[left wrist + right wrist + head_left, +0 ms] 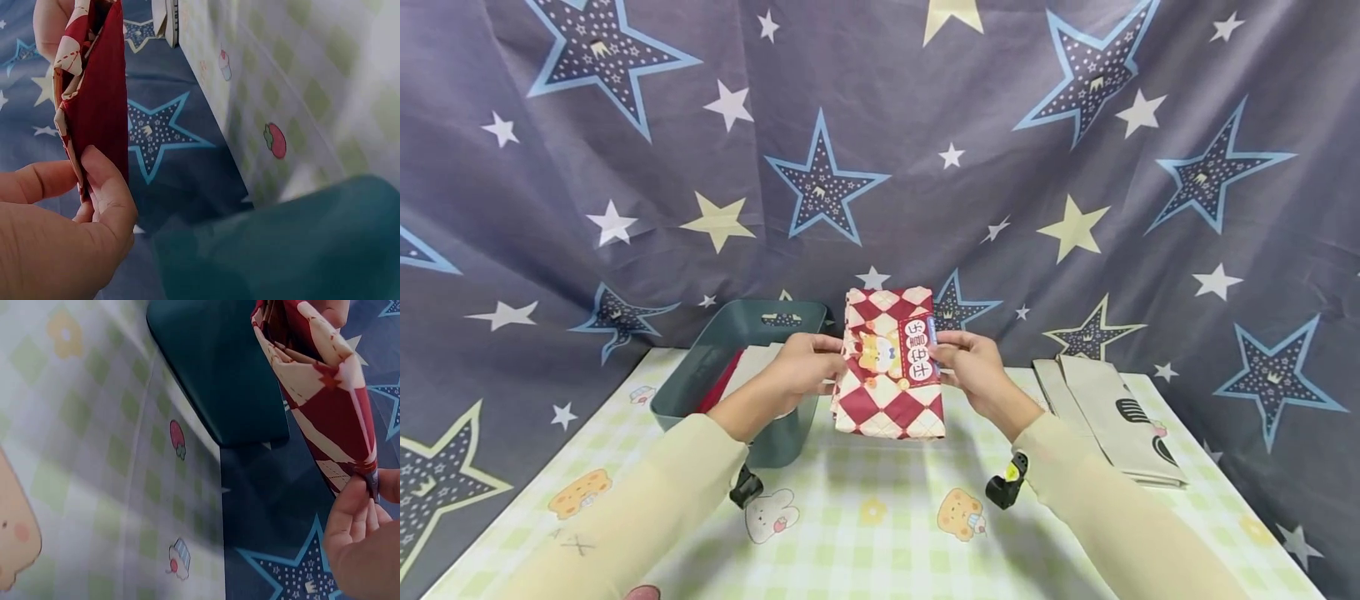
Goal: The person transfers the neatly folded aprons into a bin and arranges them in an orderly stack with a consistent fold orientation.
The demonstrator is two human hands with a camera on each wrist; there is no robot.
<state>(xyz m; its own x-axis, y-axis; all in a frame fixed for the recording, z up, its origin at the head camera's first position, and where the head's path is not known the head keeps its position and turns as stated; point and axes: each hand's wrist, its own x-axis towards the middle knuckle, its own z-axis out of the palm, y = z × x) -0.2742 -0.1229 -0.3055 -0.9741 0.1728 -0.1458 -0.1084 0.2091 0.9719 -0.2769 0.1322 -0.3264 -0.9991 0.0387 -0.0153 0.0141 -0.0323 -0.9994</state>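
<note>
A folded cloth [891,408] with red and cream diamonds, a cartoon animal and a panel of characters is held upright above the table. My left hand [808,364] pinches its left edge between thumb and fingers. On the opposite edge, my right hand [973,367] pinches it near the character panel. Seen from the left wrist, the cloth [100,94] shows a plain dark red back and stacked folds at its edge. The right wrist view shows the layers of the cloth [340,419] parting at one end.
A dark green plastic bin [782,446] stands at the left behind my left forearm, with red and whitish fabric inside. Folded beige cloth [1112,417] with dark prints lies at the table's right. A star-patterned curtain [880,75] hangs behind the checked table [865,550].
</note>
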